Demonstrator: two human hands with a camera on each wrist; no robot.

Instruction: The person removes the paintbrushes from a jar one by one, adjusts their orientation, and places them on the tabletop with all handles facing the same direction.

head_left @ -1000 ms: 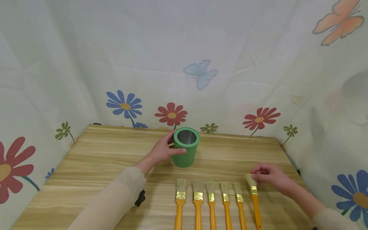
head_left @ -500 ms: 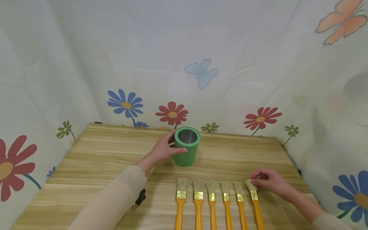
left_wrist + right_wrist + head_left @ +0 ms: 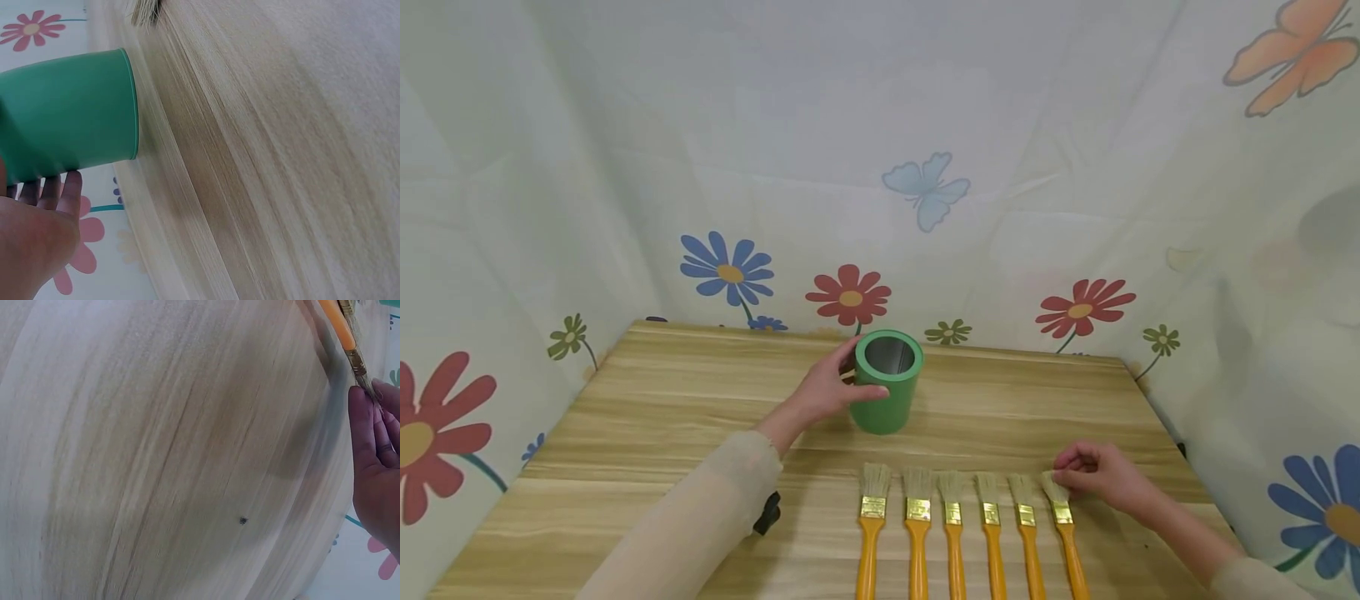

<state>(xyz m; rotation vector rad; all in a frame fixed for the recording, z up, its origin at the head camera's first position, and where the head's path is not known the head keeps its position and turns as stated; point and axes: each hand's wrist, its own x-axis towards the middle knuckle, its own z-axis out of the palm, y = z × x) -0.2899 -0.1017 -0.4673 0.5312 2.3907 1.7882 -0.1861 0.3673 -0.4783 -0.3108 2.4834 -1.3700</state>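
Observation:
A green cylindrical container with a hollow grey inside stands upright toward the back of the table. My left hand holds it from its left side, the thumb across the front; the fingers show beneath its wall in the left wrist view. Several paintbrushes with yellow-orange handles lie in a row nearer me, bristles pointing away, among them the leftmost paintbrush. At the row's right end, my right hand pinches the bristle tips of the rightmost paintbrush. Its orange handle also shows in the right wrist view.
The wood-grain table is bordered by a white cloth backdrop printed with flowers and butterflies. A small black object shows beside the left sleeve. The lower ends of the brush handles run out of the head view.
The right hand has drawn the rightmost paintbrush slightly toward me, its bristles now nearly level with the others. The left hand and green container stay in place.

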